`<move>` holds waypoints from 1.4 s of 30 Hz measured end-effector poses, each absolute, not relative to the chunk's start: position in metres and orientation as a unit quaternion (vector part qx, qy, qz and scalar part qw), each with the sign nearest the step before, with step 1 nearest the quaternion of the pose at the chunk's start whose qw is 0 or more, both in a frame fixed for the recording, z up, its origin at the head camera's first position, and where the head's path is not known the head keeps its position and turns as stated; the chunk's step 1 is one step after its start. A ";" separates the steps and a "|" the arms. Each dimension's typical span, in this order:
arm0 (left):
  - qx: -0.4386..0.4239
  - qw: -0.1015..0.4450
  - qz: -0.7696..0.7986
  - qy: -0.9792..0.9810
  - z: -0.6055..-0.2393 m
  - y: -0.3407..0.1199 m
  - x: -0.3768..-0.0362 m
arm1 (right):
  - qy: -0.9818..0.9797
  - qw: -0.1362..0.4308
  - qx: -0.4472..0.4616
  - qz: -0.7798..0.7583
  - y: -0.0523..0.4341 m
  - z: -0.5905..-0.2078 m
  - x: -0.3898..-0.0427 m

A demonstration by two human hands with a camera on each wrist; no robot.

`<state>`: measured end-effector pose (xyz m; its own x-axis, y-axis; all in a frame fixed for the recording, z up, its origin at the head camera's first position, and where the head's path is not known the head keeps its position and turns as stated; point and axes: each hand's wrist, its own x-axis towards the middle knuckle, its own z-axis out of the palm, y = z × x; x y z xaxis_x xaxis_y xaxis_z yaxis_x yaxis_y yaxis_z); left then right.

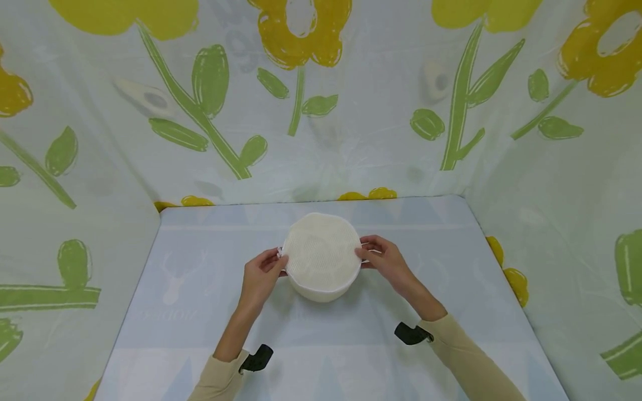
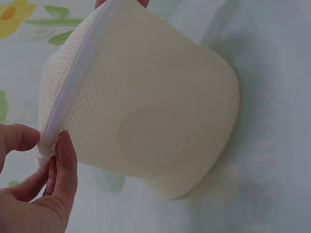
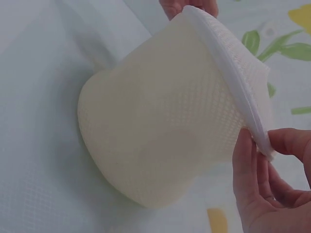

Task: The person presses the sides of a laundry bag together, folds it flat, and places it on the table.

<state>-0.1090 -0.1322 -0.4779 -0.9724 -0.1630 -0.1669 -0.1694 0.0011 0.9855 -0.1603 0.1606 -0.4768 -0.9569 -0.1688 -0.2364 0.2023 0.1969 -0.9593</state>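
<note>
Near edge: two beige sleeves [image 1: 466,351], each with a black wrist mount [image 1: 412,333].

Left hand [image 1: 261,275] pinches the left end of the white zip rim [image 2: 73,82] of the mesh bag [image 1: 321,257], thumb and fingers curled on the seam. Left wrist view shows the pinch clearly, thumb [image 2: 63,170] against the rim end.

Right hand [image 1: 383,259] does the same on the right end, thumb and forefinger clamped on the rim; confirmed in the right wrist view.

Bag: cream, round, drum-shaped, zip band running around the top edge. It sits mid-counter between the two hands, tilted so the flat mesh face points toward the person. Bottom looks to be on the counter [image 1: 200,334]; can't tell if it's slightly lifted.

Counter has a pale blue cloth with faint prints.

Far side and both flanks: curtain [image 1: 351,111] with yellow flowers and green leaves.
</note>
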 end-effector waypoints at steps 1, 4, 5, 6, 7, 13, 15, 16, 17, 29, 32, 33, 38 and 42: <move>-0.121 0.001 0.696 0.707 -0.478 -0.132 -0.109 | 0.758 0.146 0.011 -0.635 0.160 -0.477 -0.160; -0.131 -0.001 0.695 0.707 -0.478 -0.131 -0.109 | 0.756 0.144 0.011 -0.639 0.159 -0.479 -0.159; -0.134 -0.002 0.695 0.706 -0.478 -0.131 -0.109 | 0.755 0.143 0.013 -0.639 0.159 -0.480 -0.159; -0.136 -0.003 0.696 0.705 -0.478 -0.131 -0.110 | 0.755 0.142 0.015 -0.640 0.159 -0.480 -0.159; -0.138 -0.004 0.697 0.704 -0.479 -0.130 -0.110 | 0.756 0.142 0.018 -0.639 0.158 -0.481 -0.159; -0.143 -0.005 0.704 0.695 -0.482 -0.129 -0.113 | 0.756 0.138 0.013 -0.640 0.158 -0.484 -0.159; -0.146 -0.005 0.703 0.696 -0.484 -0.129 -0.114 | 0.756 0.136 0.008 -0.640 0.158 -0.485 -0.159; -0.146 -0.005 0.703 0.696 -0.484 -0.129 -0.114 | 0.758 0.135 0.008 -0.638 0.158 -0.486 -0.159; -0.147 -0.005 0.702 0.697 -0.485 -0.128 -0.115 | 0.759 0.135 0.008 -0.637 0.158 -0.488 -0.159; -0.152 -0.011 0.693 0.705 -0.497 -0.128 -0.115 | 0.760 0.138 0.018 -0.635 0.156 -0.500 -0.161; -0.154 -0.011 0.691 0.706 -0.501 -0.129 -0.116 | 0.762 0.140 0.021 -0.632 0.155 -0.503 -0.161; -0.153 -0.010 0.690 0.707 -0.502 -0.129 -0.116 | 0.762 0.140 0.023 -0.632 0.155 -0.505 -0.161; -0.152 -0.010 0.690 0.707 -0.508 -0.129 -0.115 | 0.766 0.145 0.036 -0.626 0.153 -0.511 -0.161; -0.154 -0.011 0.687 0.710 -0.512 -0.129 -0.115 | 0.764 0.147 0.037 -0.627 0.152 -0.516 -0.161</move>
